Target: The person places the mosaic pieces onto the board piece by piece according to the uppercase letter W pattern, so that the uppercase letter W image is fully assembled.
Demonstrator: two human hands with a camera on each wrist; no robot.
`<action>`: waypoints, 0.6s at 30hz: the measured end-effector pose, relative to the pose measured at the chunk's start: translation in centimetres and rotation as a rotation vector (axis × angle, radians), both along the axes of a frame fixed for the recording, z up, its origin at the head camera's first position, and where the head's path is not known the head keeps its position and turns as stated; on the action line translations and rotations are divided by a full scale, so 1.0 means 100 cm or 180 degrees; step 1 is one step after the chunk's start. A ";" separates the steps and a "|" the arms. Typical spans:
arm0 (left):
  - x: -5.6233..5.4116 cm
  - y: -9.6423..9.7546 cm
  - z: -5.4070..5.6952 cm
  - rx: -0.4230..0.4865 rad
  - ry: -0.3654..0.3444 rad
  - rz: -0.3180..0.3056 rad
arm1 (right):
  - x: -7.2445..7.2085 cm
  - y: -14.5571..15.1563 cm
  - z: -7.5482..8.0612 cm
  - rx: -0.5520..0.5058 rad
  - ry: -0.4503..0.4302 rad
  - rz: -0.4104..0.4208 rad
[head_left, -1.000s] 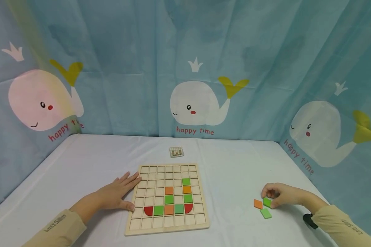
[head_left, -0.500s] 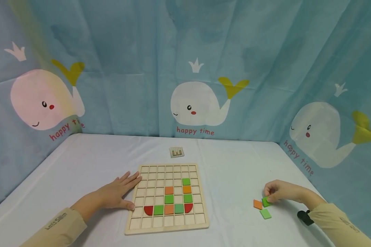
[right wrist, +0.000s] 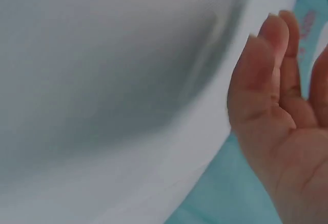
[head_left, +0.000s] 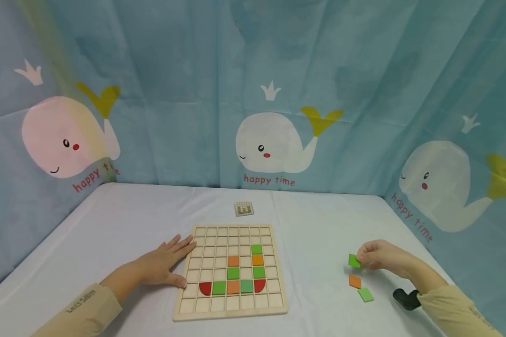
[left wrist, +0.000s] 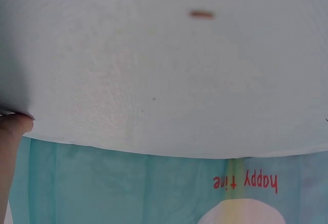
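In the head view a wooden grid board [head_left: 196, 305] lies at the middle of the table. Red, green, orange and yellow-orange tiles sit in its lower and right cells. My left hand [head_left: 162, 263] rests with straight fingers along the board's left edge. To the right, my right hand [head_left: 383, 257] pinches a green square tile [head_left: 354, 260] between thumb and fingers, raised over the cloth. Below that hand lie an orange tile [head_left: 355, 281] and a light green tile [head_left: 366, 295]. The right wrist view shows the curled fingers [right wrist: 256, 70], with a sliver of green at the corner.
A small card with a printed grid pattern [head_left: 243, 208] lies behind the board. White cloth covers the table [head_left: 316, 224], and a blue curtain [head_left: 173, 140] with whales stands around it. A black object [head_left: 406, 299] sits at the right sleeve.
My right hand has lifted the green tile off the table, away from the other two loose tiles, and moved it slightly up and left. My left hand stays at the board's edge.
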State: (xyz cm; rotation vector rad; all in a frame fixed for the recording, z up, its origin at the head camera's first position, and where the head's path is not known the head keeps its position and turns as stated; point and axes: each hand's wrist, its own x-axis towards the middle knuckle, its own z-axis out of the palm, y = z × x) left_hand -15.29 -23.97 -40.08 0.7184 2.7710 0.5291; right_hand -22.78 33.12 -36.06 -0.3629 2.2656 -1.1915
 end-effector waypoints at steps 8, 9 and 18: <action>0.001 0.000 -0.002 0.0016 -0.0004 0.0023 | 0.008 -0.035 0.010 -0.0416 0.0066 -0.0109; 0.002 0.000 -0.002 0.0022 -0.0010 0.0028 | 0.008 -0.039 0.011 -0.0437 0.0088 -0.0138; 0.002 0.001 0.001 -0.0020 -0.0025 0.0041 | 0.015 -0.077 0.021 -0.0479 0.0244 -0.0512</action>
